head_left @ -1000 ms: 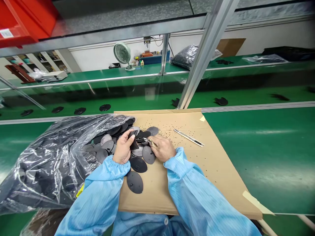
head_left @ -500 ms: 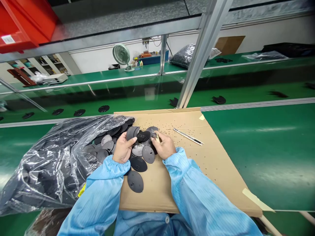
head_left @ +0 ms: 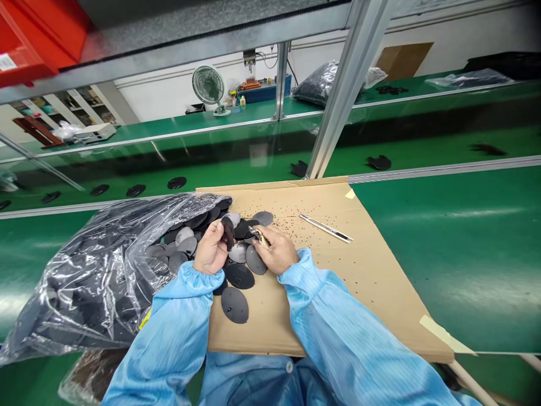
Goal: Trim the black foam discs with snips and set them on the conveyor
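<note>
- Far L, up high: red plastic bin (head_left: 46, 42) w/ white label, on gray shelf (head_left: 169, 28).
- Below: big clear plastic bag (head_left: 84, 287), stuffed w/ dark gray & black oval pcs, lying on glossy green tabletop (head_left: 29, 242); mouth faces R, ovals spilling out onto the cardboard.
- Behind bag: row of flat black parts (head_left: 135, 190) on green strip, well apart from hands.
- Back, ctr-L: pale green round desk fan (head_left: 208, 84).
- L hand (head_left: 211, 248), blue sleeve: thumb & fingers closed on black curved plastic piece (head_left: 228, 234), held tilted up on edge, just above the pile.
- Under/btwn hands: loose pile of dark gray, flat oval plastic discs (head_left: 256, 259), overlapping; one oval lies nearest the body, apart from the rest.
- All that on brown cardboard sheet (head_left: 270, 330), laid over tabletop.
- R hand (head_left: 276, 251), blue sleeve: fingers wrapped round small hand cutters w/ metal tips & cream grips (head_left: 261, 237); tips point L toward held piece, near it, look apart.
- Beyond R hand: tiny dark specks (head_left: 291, 211) scattered on cardboard.
- R of hands: slim white-&-black craft knife (head_left: 325, 228), lying diagonally, untouched.
- Behind it: slanted silver metal post (head_left: 350, 84).
- Far R, near corner: cream tape strip (head_left: 443, 334) over cardboard edge.
</note>
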The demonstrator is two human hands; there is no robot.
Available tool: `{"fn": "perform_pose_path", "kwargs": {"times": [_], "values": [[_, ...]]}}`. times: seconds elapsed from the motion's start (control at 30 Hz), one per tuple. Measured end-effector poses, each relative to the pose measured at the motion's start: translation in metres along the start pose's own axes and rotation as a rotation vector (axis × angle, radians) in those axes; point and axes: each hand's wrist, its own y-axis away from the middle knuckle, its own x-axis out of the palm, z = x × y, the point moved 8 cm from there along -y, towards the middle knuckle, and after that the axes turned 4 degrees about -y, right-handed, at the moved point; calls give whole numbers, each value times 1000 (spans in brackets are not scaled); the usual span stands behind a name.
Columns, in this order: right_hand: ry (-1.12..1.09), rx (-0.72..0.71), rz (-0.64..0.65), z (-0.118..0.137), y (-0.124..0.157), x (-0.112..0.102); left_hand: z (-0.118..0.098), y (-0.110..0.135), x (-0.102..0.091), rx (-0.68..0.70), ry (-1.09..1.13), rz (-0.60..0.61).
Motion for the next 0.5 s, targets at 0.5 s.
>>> {"fn": "perform_pose_path", "kwargs": {"times": [0.5], "values": [[147,-135,202,23,7,30,9,8,16,-169,12,104]]}}
